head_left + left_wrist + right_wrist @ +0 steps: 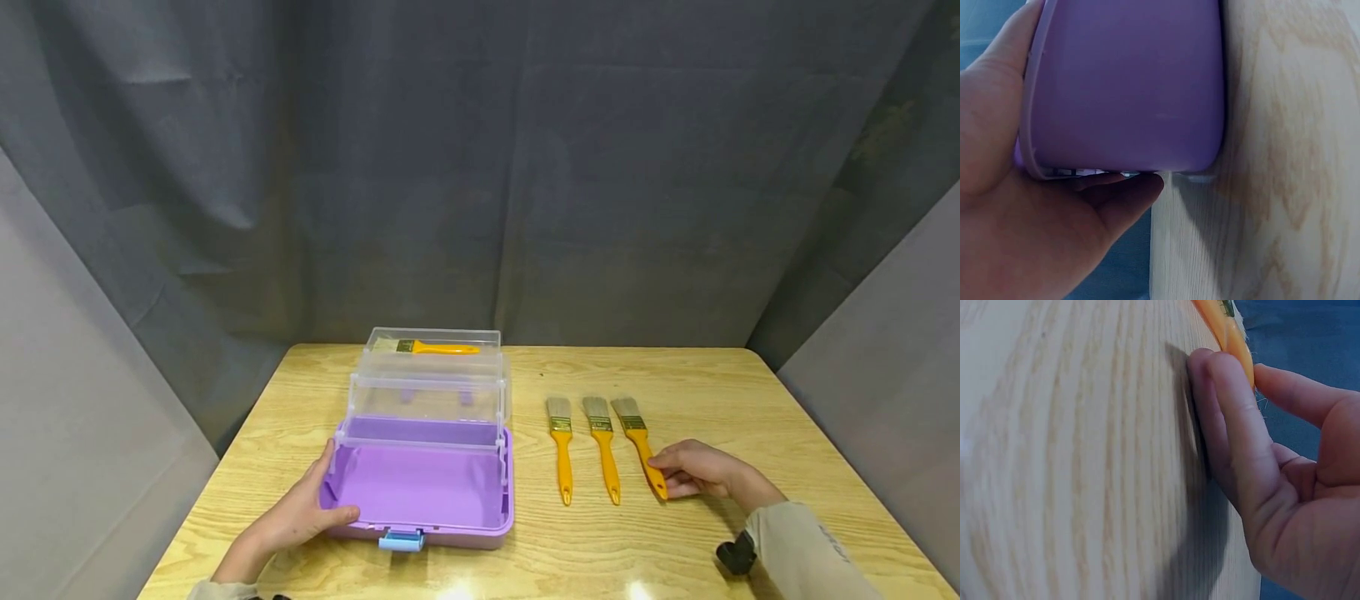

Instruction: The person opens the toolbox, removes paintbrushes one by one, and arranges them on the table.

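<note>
A purple plastic toolbox (pixel 423 492) stands with its lid up and its clear trays raised toward the back. My left hand (pixel 296 510) grips its left front corner, thumb over the rim and fingers along the outer side; the left wrist view shows the box wall (pixel 1129 94) close up. Right of the box, my right hand (pixel 699 472) pinches the yellow handle of the rightmost paintbrush (pixel 634 429) between thumb and fingers. That handle (pixel 1215 319) also shows in the right wrist view, low over the wood. Another paintbrush (pixel 442 349) lies across the top clear tray.
Two more paintbrushes, a left one (pixel 562 454) and a middle one (pixel 606 454), lie on the wooden table (pixel 585 554) with bristles pointing away. A light blue latch (pixel 402 542) juts from the box front. Behind the table hangs a dark curtain (pixel 615 192).
</note>
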A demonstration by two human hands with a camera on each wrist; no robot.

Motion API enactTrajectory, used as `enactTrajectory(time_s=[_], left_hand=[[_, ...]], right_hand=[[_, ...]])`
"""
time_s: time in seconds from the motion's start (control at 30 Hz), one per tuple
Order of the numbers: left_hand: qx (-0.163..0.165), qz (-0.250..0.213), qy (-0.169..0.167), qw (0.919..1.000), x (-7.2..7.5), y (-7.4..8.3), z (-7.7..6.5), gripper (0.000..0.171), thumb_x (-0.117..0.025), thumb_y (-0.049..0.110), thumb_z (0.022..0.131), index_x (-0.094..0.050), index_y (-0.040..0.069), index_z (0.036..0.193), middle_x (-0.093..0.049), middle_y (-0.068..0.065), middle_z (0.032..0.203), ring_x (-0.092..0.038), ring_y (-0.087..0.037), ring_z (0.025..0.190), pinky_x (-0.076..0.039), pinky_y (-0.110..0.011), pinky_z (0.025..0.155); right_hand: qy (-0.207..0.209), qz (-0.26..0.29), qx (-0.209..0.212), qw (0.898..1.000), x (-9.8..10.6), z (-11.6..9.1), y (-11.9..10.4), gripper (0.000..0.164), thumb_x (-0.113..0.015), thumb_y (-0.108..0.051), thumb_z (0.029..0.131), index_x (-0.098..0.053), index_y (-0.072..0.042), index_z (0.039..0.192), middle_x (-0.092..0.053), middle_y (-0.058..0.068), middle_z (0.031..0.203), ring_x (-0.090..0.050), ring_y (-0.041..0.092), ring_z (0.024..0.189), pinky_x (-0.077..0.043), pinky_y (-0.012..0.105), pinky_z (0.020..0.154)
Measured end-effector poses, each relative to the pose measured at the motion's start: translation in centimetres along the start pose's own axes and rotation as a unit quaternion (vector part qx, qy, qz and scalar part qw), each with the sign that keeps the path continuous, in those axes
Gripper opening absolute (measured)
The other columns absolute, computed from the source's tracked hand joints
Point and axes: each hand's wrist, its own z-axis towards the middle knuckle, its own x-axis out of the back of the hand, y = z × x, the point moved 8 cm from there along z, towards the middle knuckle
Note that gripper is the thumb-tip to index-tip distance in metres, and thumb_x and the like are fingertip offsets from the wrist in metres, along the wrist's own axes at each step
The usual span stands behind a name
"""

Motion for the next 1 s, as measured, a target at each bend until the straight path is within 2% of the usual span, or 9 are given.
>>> enactTrajectory(time_s=[0.2, 0.4, 0.6, 0.7, 0.87, 0.9, 1.0], left_hand=[[-0.004, 0.000, 0.002, 1.0000, 0.1, 0.0, 0.0, 0.115, -0.077, 0.030, 0.079, 0.009, -0.004, 0.147, 0.002, -0.035, 0.150, -0.005, -0.050, 0.136, -0.010, -0.059, 0.107], [0.001, 0.004, 0.000, 1.0000, 0.1, -0.2, 0.0, 0.116, -0.076, 0.032, 0.079, 0.010, -0.003, 0.148, 0.003, -0.034, 0.150, -0.004, -0.050, 0.136, -0.009, -0.059, 0.107], [-0.009, 0.000, 0.000, 1.0000, 0.0, -0.1, 0.1, 0.115, -0.077, 0.030, 0.078, 0.009, -0.004, 0.147, 0.003, -0.034, 0.150, -0.005, -0.050, 0.136, -0.010, -0.060, 0.107], [-0.009, 0.000, 0.001, 1.0000, 0.0, -0.2, 0.1, 0.115, -0.077, 0.029, 0.078, 0.008, -0.004, 0.148, 0.002, -0.034, 0.151, -0.005, -0.049, 0.137, -0.010, -0.060, 0.107], [-0.009, 0.000, 0.003, 1.0000, 0.0, -0.3, 0.1, 0.115, -0.077, 0.030, 0.078, 0.008, -0.004, 0.148, 0.003, -0.033, 0.151, -0.004, -0.049, 0.137, -0.009, -0.059, 0.107], [-0.011, -0.001, 0.003, 0.9999, 0.0, -0.2, 0.0, 0.115, -0.077, 0.030, 0.078, 0.008, -0.004, 0.148, 0.003, -0.033, 0.151, -0.004, -0.049, 0.137, -0.009, -0.059, 0.107], [-0.019, -0.002, 0.003, 0.9998, 0.0, -0.1, 0.0, 0.114, -0.077, 0.027, 0.079, 0.008, -0.004, 0.147, 0.002, -0.033, 0.151, -0.005, -0.049, 0.137, -0.010, -0.060, 0.107]], right_hand=[[0.006, -0.019, 0.004, 1.000, 0.0, 0.1, 0.0, 0.022, -0.055, -0.017, 0.095, -0.062, 0.003, 0.095, -0.067, 0.008, 0.076, -0.067, 0.014, 0.064, -0.057, 0.029, 0.063], [0.041, -0.051, 0.002, 0.998, 0.2, -0.2, -0.2, 0.022, -0.059, -0.018, 0.093, -0.060, 0.002, 0.085, -0.061, 0.006, 0.068, -0.062, 0.010, 0.055, -0.056, 0.028, 0.056], [0.075, -0.099, 0.022, 0.992, 0.5, -0.6, -1.5, 0.024, -0.059, -0.016, 0.093, -0.058, 0.005, 0.083, -0.058, 0.006, 0.064, -0.056, 0.009, 0.051, -0.053, 0.025, 0.051], [0.113, -0.159, 0.041, 0.980, 0.7, -0.8, -2.8, 0.025, -0.060, -0.018, 0.092, -0.057, 0.005, 0.080, -0.057, 0.007, 0.060, -0.051, 0.011, 0.047, -0.048, 0.025, 0.046], [0.178, -0.276, 0.083, 0.941, 0.6, -0.8, -5.7, 0.025, -0.063, -0.020, 0.090, -0.063, 0.001, 0.079, -0.057, 0.008, 0.057, -0.048, 0.018, 0.046, -0.042, 0.030, 0.045], [0.188, -0.289, 0.090, 0.934, 0.4, -0.7, -6.3, 0.023, -0.063, -0.021, 0.090, -0.064, 0.000, 0.080, -0.057, 0.008, 0.058, -0.049, 0.019, 0.047, -0.043, 0.031, 0.046], [0.195, -0.307, 0.113, 0.925, -0.2, -0.3, -8.2, 0.021, -0.062, -0.019, 0.090, -0.067, 0.001, 0.086, -0.059, 0.011, 0.061, -0.052, 0.024, 0.051, -0.045, 0.033, 0.051]])
